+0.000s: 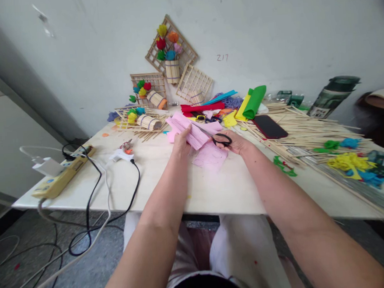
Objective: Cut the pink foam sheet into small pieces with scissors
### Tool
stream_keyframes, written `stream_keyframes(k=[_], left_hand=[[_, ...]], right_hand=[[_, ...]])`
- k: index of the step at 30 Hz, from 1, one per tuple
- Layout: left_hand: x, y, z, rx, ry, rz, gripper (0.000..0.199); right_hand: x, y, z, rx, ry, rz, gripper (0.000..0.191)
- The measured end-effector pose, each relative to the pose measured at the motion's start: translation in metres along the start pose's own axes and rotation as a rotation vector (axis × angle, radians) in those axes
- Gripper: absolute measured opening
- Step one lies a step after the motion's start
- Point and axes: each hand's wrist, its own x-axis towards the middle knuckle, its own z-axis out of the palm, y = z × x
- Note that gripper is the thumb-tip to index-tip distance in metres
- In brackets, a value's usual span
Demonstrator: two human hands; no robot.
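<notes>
Pink paper [196,135] is pinched in my left hand [181,144], raised a little over the table. My right hand [233,143] holds black-handled scissors [222,139], with the blades pointing left along the pink sheet. Below them a piece of pink paper with drawn curved lines [211,156] lies on the white tabletop [155,177]. Whether the blades are closed on the paper is too small to tell.
At left are a power strip [61,175] with trailing cords and a white glue gun [123,155]. Wooden sticks [302,127], a phone [269,126] and a bottle [335,95] are at right. Stick lattices with paper flowers [171,49] stand behind.
</notes>
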Motion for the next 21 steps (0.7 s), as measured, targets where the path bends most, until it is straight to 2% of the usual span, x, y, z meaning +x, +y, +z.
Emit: stream_keyframes(k=[12, 21], left_hand=[[-0.0047, -0.0018, 0.0026, 0.008, -0.057, -0.017, 0.032], [-0.0050, 0.0003, 0.0039, 0.004, -0.022, -0.018, 0.027]], right_hand=[[0.0009, -0.0012, 0.0024, 0.031, 0.005, 0.007, 0.027], [0.0018, -0.0030, 0.0089, 0.060, 0.034, 0.023, 0.027]])
